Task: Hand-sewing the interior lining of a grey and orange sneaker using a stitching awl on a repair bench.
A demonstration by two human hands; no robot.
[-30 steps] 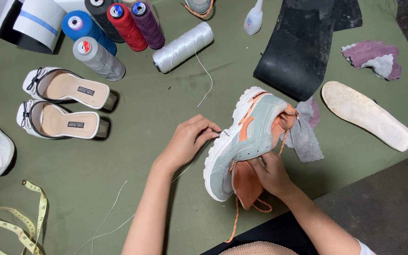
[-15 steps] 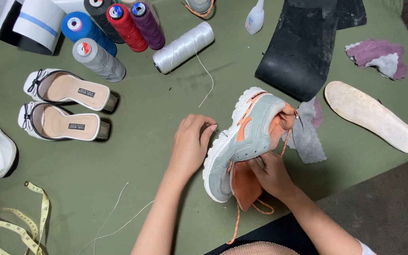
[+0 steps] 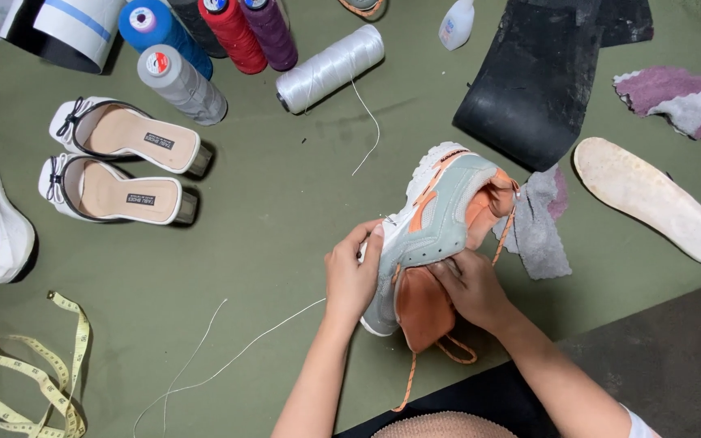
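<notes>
Sneaker (image 3: 440, 219) pale mint, orange; table (image 3: 269, 243) olive green; insole (image 3: 651, 199) cream; spools (image 3: 237, 32) blue, red, purple.

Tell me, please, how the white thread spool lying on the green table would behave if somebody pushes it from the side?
The white thread spool lies on its side, and its body is round, so it would probably roll on the table. One loose thread end trails from it and may drag or unwind. It looks fully wound, so probably firm, not squashy.
</notes>
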